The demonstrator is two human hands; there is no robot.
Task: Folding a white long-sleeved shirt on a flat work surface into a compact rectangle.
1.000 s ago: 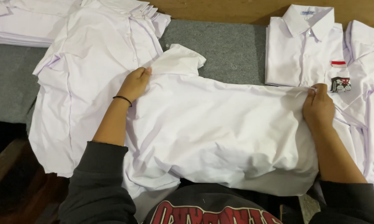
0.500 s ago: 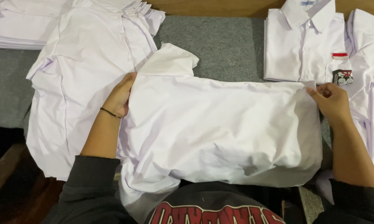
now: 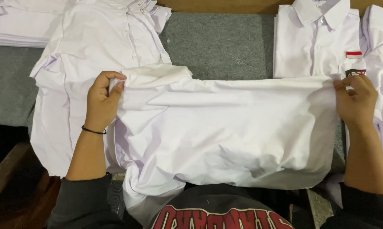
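Observation:
A white shirt [image 3: 225, 127] is stretched flat across the grey table in front of me, its collar end bunched at the upper left. My left hand [image 3: 102, 101] pinches its left edge near the collar; a thin black band circles that wrist. My right hand [image 3: 356, 101] grips the shirt's right edge, pulling the cloth taut between the two hands. The shirt's lower edge hangs over the table's near side toward my lap.
A loose pile of white shirts [image 3: 85, 55] lies at the left. A folded white shirt [image 3: 316, 40] with a small red-and-dark chest badge rests at the upper right, another white shirt [image 3: 380, 46] beside it. Grey felt table surface [image 3: 217, 42] shows between them.
Both hands slid outward to the shirt's side edges and pinched them, spreading the cloth wider and tauter. The view shifted slightly.

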